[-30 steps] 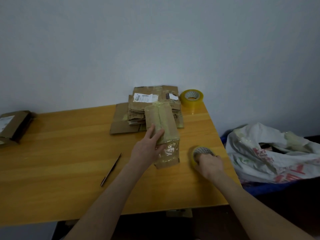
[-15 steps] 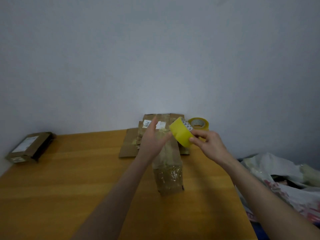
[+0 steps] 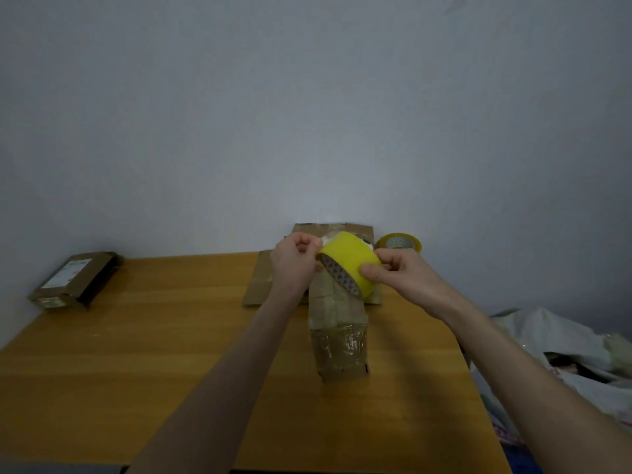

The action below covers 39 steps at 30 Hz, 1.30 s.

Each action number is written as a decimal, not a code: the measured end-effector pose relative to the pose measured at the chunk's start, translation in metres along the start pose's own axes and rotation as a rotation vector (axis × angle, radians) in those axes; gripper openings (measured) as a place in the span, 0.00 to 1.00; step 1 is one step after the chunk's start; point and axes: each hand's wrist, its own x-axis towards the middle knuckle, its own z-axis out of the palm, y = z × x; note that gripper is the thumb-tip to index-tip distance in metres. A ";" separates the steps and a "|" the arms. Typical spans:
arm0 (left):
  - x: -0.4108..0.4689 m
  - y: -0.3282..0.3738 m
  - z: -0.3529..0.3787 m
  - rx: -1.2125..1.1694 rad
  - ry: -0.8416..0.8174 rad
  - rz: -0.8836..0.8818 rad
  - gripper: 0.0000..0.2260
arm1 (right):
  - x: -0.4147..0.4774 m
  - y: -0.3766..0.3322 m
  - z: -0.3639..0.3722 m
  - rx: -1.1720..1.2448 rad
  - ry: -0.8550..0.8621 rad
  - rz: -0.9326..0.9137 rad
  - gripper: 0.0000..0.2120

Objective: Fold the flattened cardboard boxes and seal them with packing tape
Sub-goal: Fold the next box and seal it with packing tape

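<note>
My right hand [image 3: 398,273] grips a yellow roll of packing tape [image 3: 352,260] and holds it in the air above the table. At the roll's left edge, the curled fingers of my left hand [image 3: 295,260] pinch what looks like the tape's loose end. Below both hands a folded cardboard box [image 3: 338,333] lies lengthwise on the wooden table [image 3: 136,354], its near end wrapped in clear tape. Behind it, partly hidden by my hands, is a stack of flattened cardboard boxes [image 3: 263,282] against the wall.
A second tape roll [image 3: 400,241] stands at the back right by the wall. A small brown box with a label [image 3: 75,280] sits at the table's far left corner. A white plastic bag [image 3: 561,350] lies off the table's right edge.
My right hand picked the tape roll up from the table and raised it. My left hand left the folded box and came onto the roll's edge. The camera tilted upward.
</note>
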 end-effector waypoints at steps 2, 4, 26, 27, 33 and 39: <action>-0.005 -0.002 -0.005 -0.056 0.008 -0.021 0.07 | 0.001 0.002 -0.004 -0.102 0.032 -0.044 0.14; -0.015 -0.005 -0.008 -0.122 0.013 -0.059 0.07 | 0.001 0.004 -0.004 -0.238 0.053 -0.059 0.15; -0.067 -0.031 -0.022 -0.266 0.070 -0.321 0.06 | -0.030 0.033 -0.028 0.023 -0.214 0.274 0.28; -0.070 -0.033 -0.023 -0.262 0.074 -0.325 0.06 | -0.031 0.035 -0.028 0.020 -0.204 0.267 0.30; -0.088 -0.051 -0.023 -0.228 0.155 -0.349 0.08 | -0.032 0.046 -0.022 -0.377 -0.106 0.185 0.13; -0.101 -0.068 -0.021 -0.197 0.228 -0.369 0.09 | -0.032 0.055 -0.007 -0.951 -0.015 0.170 0.19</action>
